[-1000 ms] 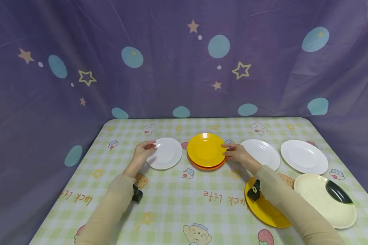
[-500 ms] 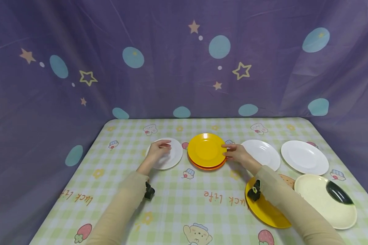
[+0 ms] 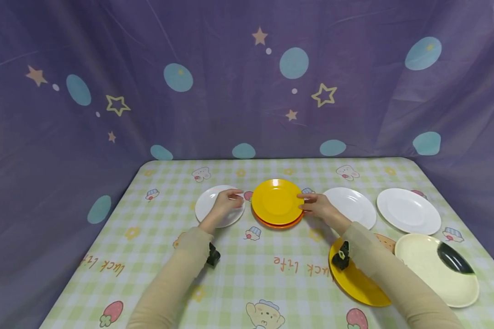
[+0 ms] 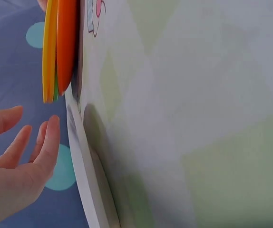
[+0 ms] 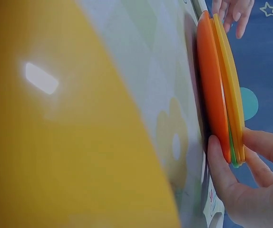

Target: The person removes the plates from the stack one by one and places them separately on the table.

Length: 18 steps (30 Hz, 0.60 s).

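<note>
A stack of small plates lies in the middle of the table, with a yellow plate (image 3: pixel 276 201) on top, an orange plate (image 5: pixel 211 76) at the bottom and a thin green edge (image 5: pixel 232 142) between them. My right hand (image 3: pixel 322 209) pinches the stack's right rim, thumb on the orange underside and fingers at the yellow edge. Over a white plate (image 3: pixel 209 201) left of the stack hovers my left hand (image 3: pixel 226 205). Its fingers are loosely spread, hold nothing and stay a little short of the stack's left rim, as the left wrist view shows.
Right of the stack lie a white plate (image 3: pixel 351 205) and a white oval plate (image 3: pixel 408 210). Nearer me are a larger yellow plate (image 3: pixel 360 283), partly under my right forearm, and a cream plate (image 3: pixel 426 269) with a dark green patch. A checked cloth (image 3: pixel 230 283) covers the table.
My left hand has moved rightward across the left white plate, closer to the stack. The right hand has kept its hold on the stack's right rim, and the plates have not moved.
</note>
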{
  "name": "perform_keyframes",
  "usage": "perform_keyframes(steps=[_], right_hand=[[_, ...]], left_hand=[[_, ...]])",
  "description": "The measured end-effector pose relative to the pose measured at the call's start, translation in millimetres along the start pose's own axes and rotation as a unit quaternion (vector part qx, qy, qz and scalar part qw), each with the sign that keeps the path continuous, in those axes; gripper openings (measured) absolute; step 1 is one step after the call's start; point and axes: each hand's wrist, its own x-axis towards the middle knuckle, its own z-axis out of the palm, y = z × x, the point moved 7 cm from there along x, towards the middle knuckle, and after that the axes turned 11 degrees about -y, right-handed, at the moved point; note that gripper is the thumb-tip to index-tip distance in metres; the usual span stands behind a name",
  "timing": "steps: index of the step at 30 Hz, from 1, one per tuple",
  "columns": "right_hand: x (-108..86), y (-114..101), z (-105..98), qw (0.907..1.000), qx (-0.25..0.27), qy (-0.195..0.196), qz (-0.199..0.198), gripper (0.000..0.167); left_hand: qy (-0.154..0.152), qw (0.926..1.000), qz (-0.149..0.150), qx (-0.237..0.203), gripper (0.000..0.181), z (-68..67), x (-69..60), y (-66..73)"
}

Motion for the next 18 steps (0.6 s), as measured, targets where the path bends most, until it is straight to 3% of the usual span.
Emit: perform_keyframes(steps=[3,5,8,11,15,16,18], right_hand=[[-0.3,0.2,0.1,1.0,-0.003,0.001,0.005,0.045],[-0.5,-0.1,0.2,1.0,-0.002,0.002,0.007,0.045],[-0.7,-1.0,0.3,1.0,-0.003,0.001,0.005,0.044],[-0.6,-1.1,0.3,1.0,0.001,0.0,0.003,0.044],[-0.3,-0.5,0.0,1.0,0.001,0.0,0.009,0.044],[-0.1,-0.3,-0.2,0.9999,0.0,0.001,0.011,0.044],[-0.1,-0.2,-0.4,0.9999,0.0,0.002,0.016,0.044]], left_hand=[[0.008,0.9993,-0.035,0.015,0.032,4.2,6.0,-7.5],[0.025,0.9949,-0.092,0.035,0.034,12.1,-3.7,10.6],[0.034,0.9941,-0.095,0.04,0.034,19.3,-11.3,27.2],[0.034,0.9952,-0.084,0.037,0.034,22.8,-12.7,31.5],[0.033,0.9935,-0.104,0.032,0.032,26.7,-13.6,31.3],[0.038,0.9911,-0.123,0.036,0.033,27.6,-13.6,30.8],[0.042,0.9907,-0.124,0.035,0.032,29.2,-12.3,30.1]])
